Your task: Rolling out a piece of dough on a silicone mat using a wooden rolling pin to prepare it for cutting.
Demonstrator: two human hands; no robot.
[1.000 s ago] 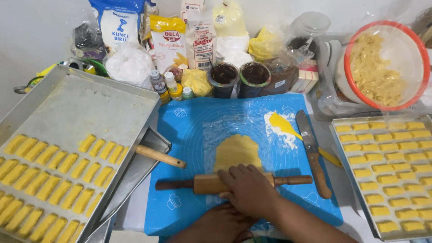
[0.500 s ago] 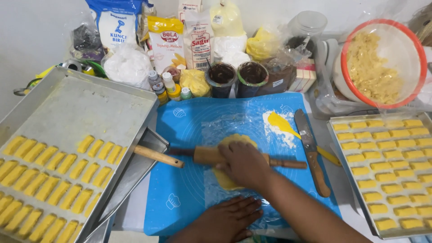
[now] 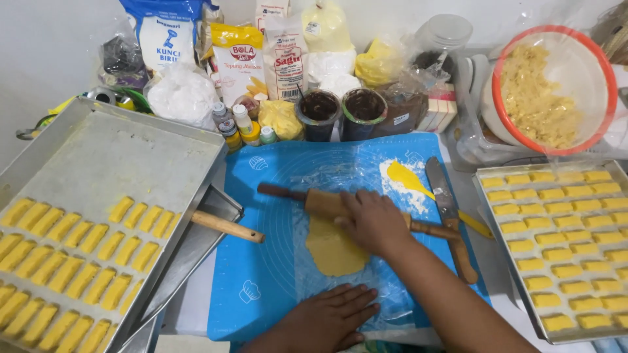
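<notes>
My right hand [image 3: 371, 221] presses down on a wooden rolling pin [image 3: 322, 202] that lies slanted over the far end of a flat yellow dough sheet [image 3: 333, 248]. The dough lies under clear plastic film on a blue silicone mat [image 3: 261, 274]. My left hand [image 3: 327, 318] rests flat, fingers spread, on the near edge of the film and mat.
A metal tray [image 3: 131, 163] with rows of yellow dough sticks sits at left, a wooden handle [image 3: 226, 227] poking from under it. Another filled tray [image 3: 556, 242] is at right. A knife [image 3: 448, 216], yellow spatula [image 3: 409, 180], flour patch, an orange-rimmed bowl [image 3: 553, 91] of dough, jars and bags stand behind.
The rolling pin has moved away from me, from the near side of the dough to its far end, with my right hand on it. My left hand has come flat onto the mat's near edge.
</notes>
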